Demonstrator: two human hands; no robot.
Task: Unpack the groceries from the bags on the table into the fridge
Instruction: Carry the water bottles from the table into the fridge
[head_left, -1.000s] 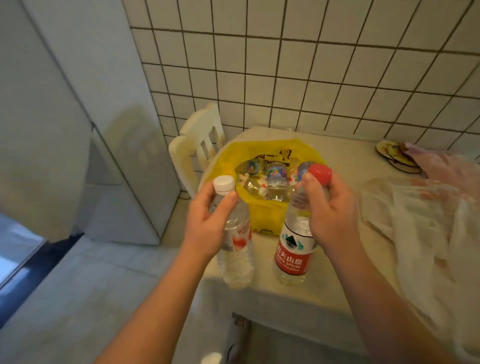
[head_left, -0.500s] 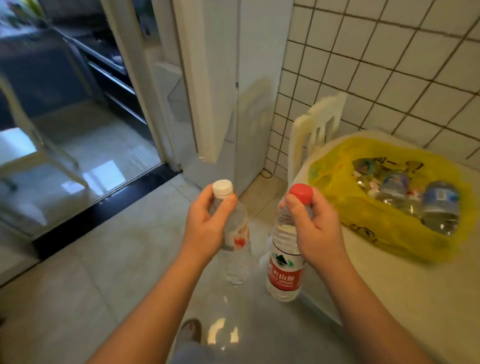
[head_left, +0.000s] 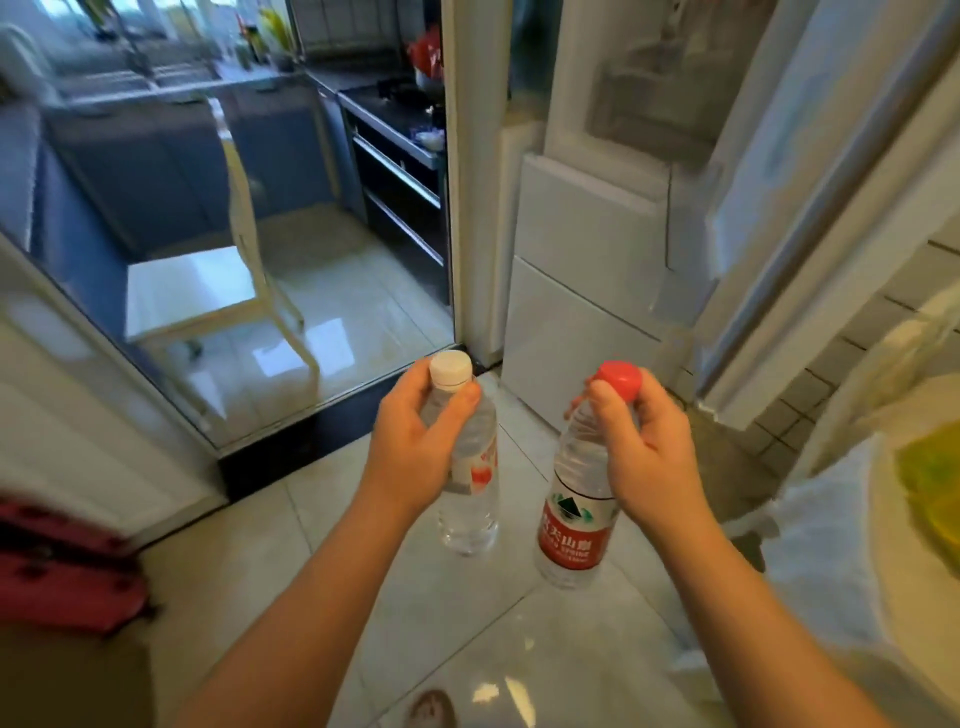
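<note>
My left hand (head_left: 415, 441) grips a clear water bottle with a white cap (head_left: 470, 499) around its neck and shoulder. My right hand (head_left: 641, 447) holds a water bottle with a red cap and red label (head_left: 571, 525) by its neck. Both bottles hang upright over the tiled floor. The white fridge (head_left: 582, 260) stands ahead, slightly right, with its doors closed. At the far right edge the yellow grocery bag (head_left: 930, 483) shows on the table (head_left: 831, 519), blurred.
A glass sliding door and its white frame (head_left: 470, 171) stand left of the fridge, with a kitchen and a white chair (head_left: 218, 296) behind it. A red object (head_left: 57, 561) sits at the lower left. A black threshold crosses the floor ahead.
The view has swung left from the table and bag toward the fridge and kitchen door. Both hands still carry the same bottles in front of me.
</note>
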